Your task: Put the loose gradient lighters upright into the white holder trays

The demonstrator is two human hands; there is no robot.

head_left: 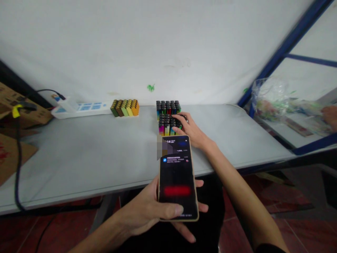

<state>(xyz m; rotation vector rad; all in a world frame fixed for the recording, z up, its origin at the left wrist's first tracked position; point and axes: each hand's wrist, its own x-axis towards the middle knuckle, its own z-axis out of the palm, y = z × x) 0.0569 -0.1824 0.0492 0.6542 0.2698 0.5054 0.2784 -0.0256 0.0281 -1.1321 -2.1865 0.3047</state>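
My left hand (155,207) grips a smartphone (177,175) in a pale case, with the thumb on the lower part of its lit, dark screen. The phone is held up in front of the table's near edge. Beyond it, my right hand (193,131) reaches over the table, thumb and fingers apart around the right end of the nearer block of colourful lighters (167,129). A second block of black-topped lighters (168,106) stands just behind. Part of the nearer block is covered by the fingers, and the phone's top edge overlaps its front.
Farther left on the grey table (79,154) stands a group of green, brown, yellow and orange lighters (125,108). Beside it lies a white power strip (86,108) with a plug. Cardboard boxes (15,151) and a black cable (18,168) are at left, a blue metal frame (279,54) at right.
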